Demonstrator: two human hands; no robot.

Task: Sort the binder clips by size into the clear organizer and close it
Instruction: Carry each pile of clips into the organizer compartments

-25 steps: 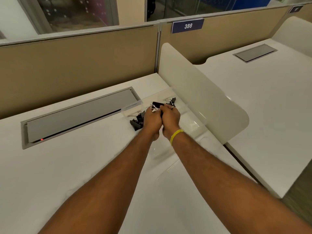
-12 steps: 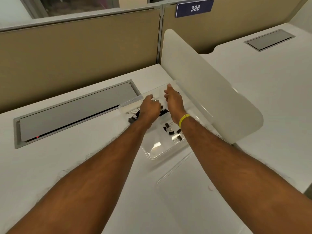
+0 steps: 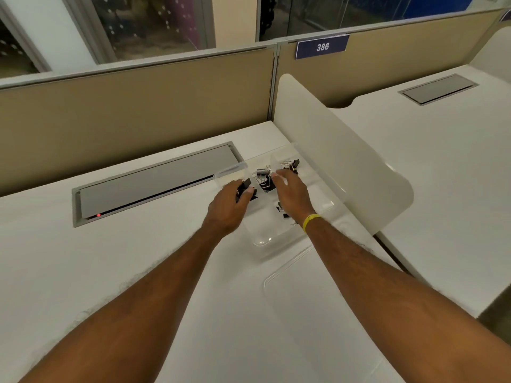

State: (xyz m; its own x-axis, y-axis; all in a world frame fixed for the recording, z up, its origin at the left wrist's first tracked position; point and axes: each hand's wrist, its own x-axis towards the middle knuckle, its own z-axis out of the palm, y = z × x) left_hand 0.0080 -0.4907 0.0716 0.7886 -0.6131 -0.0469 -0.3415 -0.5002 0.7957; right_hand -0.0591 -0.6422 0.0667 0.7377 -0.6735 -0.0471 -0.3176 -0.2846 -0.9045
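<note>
On the white desk [image 3: 132, 261], against the cream divider [image 3: 345, 167], sits the clear organizer [image 3: 260, 242], with its clear lid [image 3: 293, 288] lying just in front. Black binder clips [image 3: 264, 175] fill its far compartments. Your left hand [image 3: 228, 207] pinches 1 black clip [image 3: 246, 188] at the organizer's left edge. Your right hand [image 3: 290, 194] hovers over it, fingers relaxed and holding nothing. Plaque 386 [image 3: 322, 47] hangs behind.

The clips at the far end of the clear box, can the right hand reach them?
Probably yes: the right hand hovers open just short of those clips, the organizer is uncovered, and nothing lies between.
</note>
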